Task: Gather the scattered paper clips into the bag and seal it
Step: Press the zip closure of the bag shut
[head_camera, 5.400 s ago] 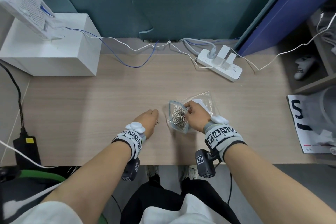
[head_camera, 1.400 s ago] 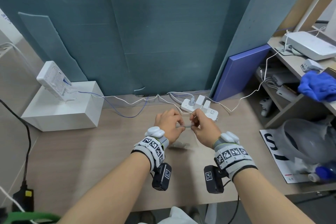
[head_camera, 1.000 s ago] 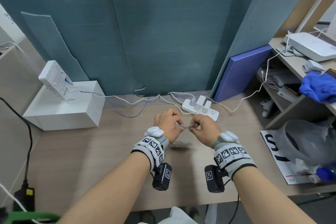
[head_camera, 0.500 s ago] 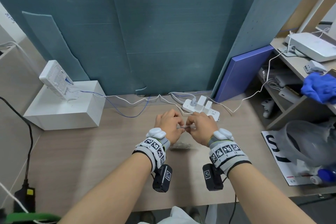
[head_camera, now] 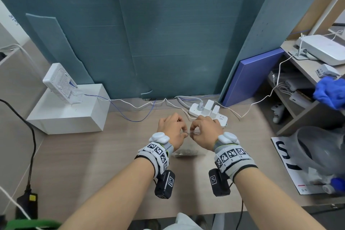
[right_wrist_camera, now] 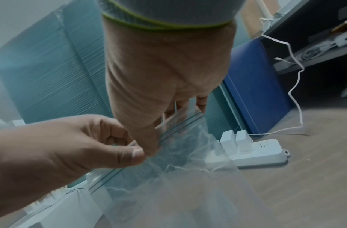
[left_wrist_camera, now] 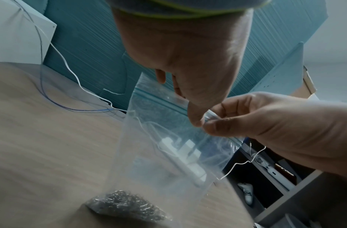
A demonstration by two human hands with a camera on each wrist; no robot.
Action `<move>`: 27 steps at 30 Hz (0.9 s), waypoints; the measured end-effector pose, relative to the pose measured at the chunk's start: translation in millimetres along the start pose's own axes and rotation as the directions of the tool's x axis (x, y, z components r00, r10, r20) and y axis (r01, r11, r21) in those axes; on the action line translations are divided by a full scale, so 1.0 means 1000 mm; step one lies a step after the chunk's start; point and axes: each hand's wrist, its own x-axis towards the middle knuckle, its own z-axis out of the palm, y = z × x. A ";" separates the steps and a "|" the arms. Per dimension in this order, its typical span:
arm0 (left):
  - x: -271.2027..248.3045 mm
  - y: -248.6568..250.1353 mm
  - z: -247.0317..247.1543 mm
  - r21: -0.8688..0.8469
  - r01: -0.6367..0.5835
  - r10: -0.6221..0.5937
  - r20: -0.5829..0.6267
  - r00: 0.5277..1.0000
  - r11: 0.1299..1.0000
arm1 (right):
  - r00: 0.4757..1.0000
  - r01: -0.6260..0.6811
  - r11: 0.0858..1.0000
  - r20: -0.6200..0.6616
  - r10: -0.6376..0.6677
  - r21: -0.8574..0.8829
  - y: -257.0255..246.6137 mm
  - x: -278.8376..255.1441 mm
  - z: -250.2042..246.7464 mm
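A clear zip bag (left_wrist_camera: 159, 154) hangs upright over the wooden desk (head_camera: 93, 164), held by its top zip strip (head_camera: 189, 133). A heap of silver paper clips (left_wrist_camera: 127, 205) fills its bottom and rests on the desk; the same clips (head_camera: 184, 152) show below the hands in the head view. My left hand (head_camera: 183, 132) pinches the strip between thumb and fingers. My right hand (head_camera: 193, 133) pinches the same strip right beside it, thumbs almost touching. In the right wrist view the bag (right_wrist_camera: 178, 169) hangs under both pinches. No loose clips show on the desk.
A white power strip (head_camera: 208, 113) with plugs lies just behind the hands, with cables trailing left and right. A white box (head_camera: 69, 115) bearing a router (head_camera: 57, 84) stands back left. A blue board (head_camera: 252, 78) and shelves (head_camera: 298, 117) are at the right, a printed sheet (head_camera: 291, 164) front right.
The bag went from lying on the desk to hanging from both hands. Over the last second my right hand has slid left along the strip, up against my left.
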 end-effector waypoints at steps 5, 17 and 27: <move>-0.001 -0.005 -0.002 -0.012 0.029 -0.029 -0.034 0.999 1.000 | 1.000 0.025 0.999 0.004 -0.024 -0.041 0.001 0.003 -0.001; -0.009 -0.008 -0.008 0.034 0.048 -0.048 -0.015 0.999 0.998 | 1.000 0.012 0.999 0.011 -0.012 -0.044 -0.003 -0.001 0.005; -0.016 -0.013 -0.006 0.060 0.043 -0.043 -0.011 0.999 0.997 | 0.998 0.058 0.997 0.038 -0.057 -0.045 -0.010 -0.006 0.005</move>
